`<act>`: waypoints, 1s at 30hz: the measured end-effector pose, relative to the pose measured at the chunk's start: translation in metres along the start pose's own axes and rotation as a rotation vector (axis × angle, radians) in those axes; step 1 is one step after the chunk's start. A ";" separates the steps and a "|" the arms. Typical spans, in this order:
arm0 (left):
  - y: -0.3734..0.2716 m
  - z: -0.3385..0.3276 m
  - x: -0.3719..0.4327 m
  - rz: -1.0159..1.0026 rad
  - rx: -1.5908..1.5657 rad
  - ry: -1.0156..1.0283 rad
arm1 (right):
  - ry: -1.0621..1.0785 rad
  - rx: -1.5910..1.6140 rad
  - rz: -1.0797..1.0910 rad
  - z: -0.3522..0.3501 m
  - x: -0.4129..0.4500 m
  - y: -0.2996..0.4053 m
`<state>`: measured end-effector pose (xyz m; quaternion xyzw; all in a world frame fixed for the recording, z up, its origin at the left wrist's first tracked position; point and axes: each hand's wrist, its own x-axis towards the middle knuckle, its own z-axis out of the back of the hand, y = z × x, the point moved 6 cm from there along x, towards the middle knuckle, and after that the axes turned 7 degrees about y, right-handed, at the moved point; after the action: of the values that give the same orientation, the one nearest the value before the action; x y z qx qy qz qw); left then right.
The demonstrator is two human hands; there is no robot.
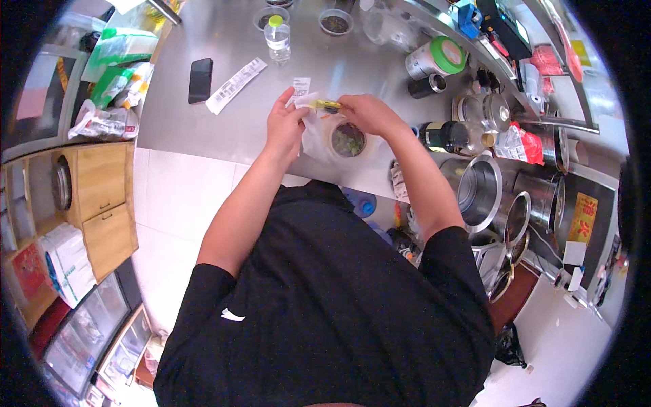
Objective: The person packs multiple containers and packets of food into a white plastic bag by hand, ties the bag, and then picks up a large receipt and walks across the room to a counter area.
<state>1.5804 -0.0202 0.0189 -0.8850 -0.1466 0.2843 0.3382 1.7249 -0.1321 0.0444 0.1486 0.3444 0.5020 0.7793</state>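
Note:
A round container of leafy greens in dark contents (pixel 349 140) sits near the counter's front edge, in a translucent plastic bag (pixel 316 136). My left hand (pixel 286 122) pinches the bag's upper left edge between thumb and fingers. A white printed slip (pixel 301 87) is just beyond it, partly hidden by the fingers; whether they touch it is unclear. My right hand (pixel 370 114) is above the container's far right side. Its fingertips grip a small yellow-and-black item (pixel 328 106), possibly a packet, that reaches toward my left hand over the bag's mouth.
On the steel counter (pixel 173 124) lie a phone (pixel 200 80) and a long printed paper strip (pixel 237 85). A water bottle (pixel 278 41) and a bowl of dark food (pixel 335 22) stand farther back. Jars, a green-lidded tub (pixel 437 57) and steel pots (pixel 480 193) crowd the right.

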 end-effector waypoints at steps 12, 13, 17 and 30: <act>0.015 -0.026 0.004 0.040 0.171 0.150 | 0.239 -0.498 -0.281 -0.027 0.048 -0.082; 0.015 -0.033 0.003 0.026 0.222 0.193 | 0.258 -0.393 -0.221 -0.030 0.045 -0.090; -0.001 -0.042 -0.016 0.051 0.585 0.179 | -0.035 -0.212 -0.181 0.007 -0.006 -0.059; -0.001 -0.061 -0.037 0.124 0.604 0.449 | -0.792 1.301 -0.096 -0.036 -0.150 -0.002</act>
<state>1.5877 -0.0676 0.0722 -0.7930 0.0753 0.1338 0.5895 1.6625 -0.2699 0.0759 0.7318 0.2717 0.0726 0.6208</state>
